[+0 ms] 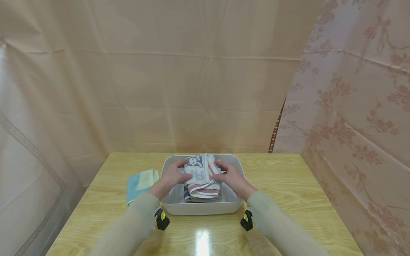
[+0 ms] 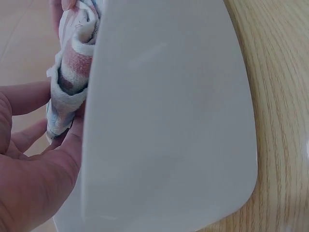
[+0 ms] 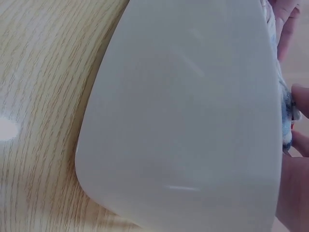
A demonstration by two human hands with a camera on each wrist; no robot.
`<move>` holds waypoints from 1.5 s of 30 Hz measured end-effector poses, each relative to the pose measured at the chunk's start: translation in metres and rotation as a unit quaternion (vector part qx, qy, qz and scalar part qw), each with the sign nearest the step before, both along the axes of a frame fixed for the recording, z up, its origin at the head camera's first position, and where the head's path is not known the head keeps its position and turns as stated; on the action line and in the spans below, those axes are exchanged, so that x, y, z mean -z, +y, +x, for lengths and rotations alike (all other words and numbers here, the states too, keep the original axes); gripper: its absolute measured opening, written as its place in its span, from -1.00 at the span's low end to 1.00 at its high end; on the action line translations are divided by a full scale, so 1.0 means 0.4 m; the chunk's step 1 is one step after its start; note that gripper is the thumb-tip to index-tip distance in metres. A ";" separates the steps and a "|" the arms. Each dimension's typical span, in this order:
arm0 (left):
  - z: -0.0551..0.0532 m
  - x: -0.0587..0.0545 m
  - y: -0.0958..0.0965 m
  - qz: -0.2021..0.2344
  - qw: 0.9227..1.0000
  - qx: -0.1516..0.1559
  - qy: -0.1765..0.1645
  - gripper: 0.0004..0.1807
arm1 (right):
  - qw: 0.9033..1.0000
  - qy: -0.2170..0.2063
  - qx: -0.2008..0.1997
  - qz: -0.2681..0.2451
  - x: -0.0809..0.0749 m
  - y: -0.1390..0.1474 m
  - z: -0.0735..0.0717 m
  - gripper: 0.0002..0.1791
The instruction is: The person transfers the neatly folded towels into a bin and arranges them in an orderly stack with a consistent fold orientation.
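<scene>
A folded white towel with blue print and pink stripes (image 1: 199,173) lies over the middle of a white plastic bin (image 1: 205,209). My left hand (image 1: 172,177) grips its left side, thumb near and fingers farther back; the left wrist view shows the towel's rolled layers (image 2: 77,63) between thumb and fingers. On the opposite side my right hand (image 1: 234,179) pinches the towel's right edge. In the right wrist view the bin's wall (image 3: 183,121) hides most of the towel. Beneath it, darker folded cloth (image 1: 202,199) shows inside the bin.
A folded blue and pale green towel (image 1: 142,182) lies on the wooden table (image 1: 278,199), left of the bin and close to my left forearm. Behind the table hangs a beige curtain (image 1: 192,89); a flowered curtain (image 1: 355,117) hangs at the right.
</scene>
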State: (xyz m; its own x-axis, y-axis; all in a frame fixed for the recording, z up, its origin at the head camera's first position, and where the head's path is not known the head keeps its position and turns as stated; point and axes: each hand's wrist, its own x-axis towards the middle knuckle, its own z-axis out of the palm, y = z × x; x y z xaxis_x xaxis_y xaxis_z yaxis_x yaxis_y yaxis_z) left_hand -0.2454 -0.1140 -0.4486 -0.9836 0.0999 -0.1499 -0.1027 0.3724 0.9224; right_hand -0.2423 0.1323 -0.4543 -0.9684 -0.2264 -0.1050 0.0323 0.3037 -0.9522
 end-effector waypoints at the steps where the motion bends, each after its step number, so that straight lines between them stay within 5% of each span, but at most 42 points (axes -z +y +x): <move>1: 0.000 0.003 0.001 -0.008 1.000 0.002 -0.001 -0.23 | 1.000 -0.001 -0.002 0.002 0.002 0.001 0.001 -0.24; 26: 0.023 0.025 0.002 -0.081 0.995 0.021 -0.044 -0.18 | 0.994 -0.026 -0.014 0.106 0.021 0.009 0.014 -0.22; 33: 0.022 0.030 0.001 -0.059 0.996 0.024 -0.063 -0.21 | 0.993 -0.013 -0.023 0.115 0.019 0.016 0.018 -0.22; 45: 0.023 0.030 -0.007 -0.046 0.995 0.029 -0.085 -0.29 | 0.989 -0.049 -0.028 0.133 0.012 0.022 0.014 -0.28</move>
